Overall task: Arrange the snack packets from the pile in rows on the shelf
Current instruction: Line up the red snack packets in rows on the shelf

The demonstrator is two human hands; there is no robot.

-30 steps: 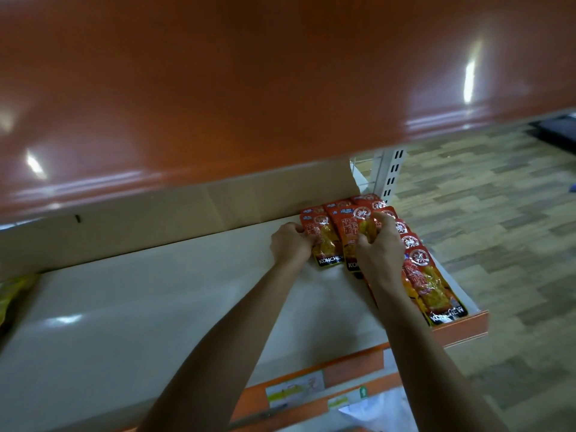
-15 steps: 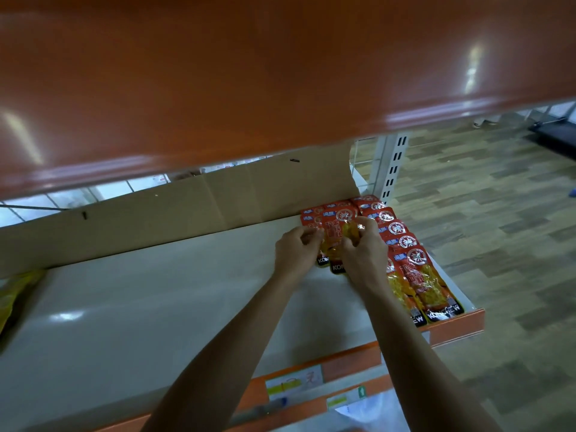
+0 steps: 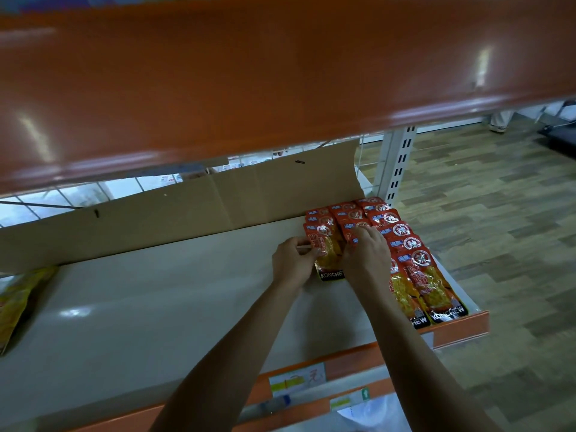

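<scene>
Red packets (image 3: 414, 275) line the shelf (image 3: 156, 307) at 2 o'clock; the left hand (image 3: 291, 263) and right hand (image 3: 366, 257) pinch one packet (image 3: 327, 254), likely seating it before fetching another.

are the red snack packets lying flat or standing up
Lying flat: the red snack packets overlap face up on the white shelf.

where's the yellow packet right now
In the head view, the yellow packet lies at the far left edge of the shelf board, below the cardboard back sheet, far from the red snack packets at the right end.
</scene>
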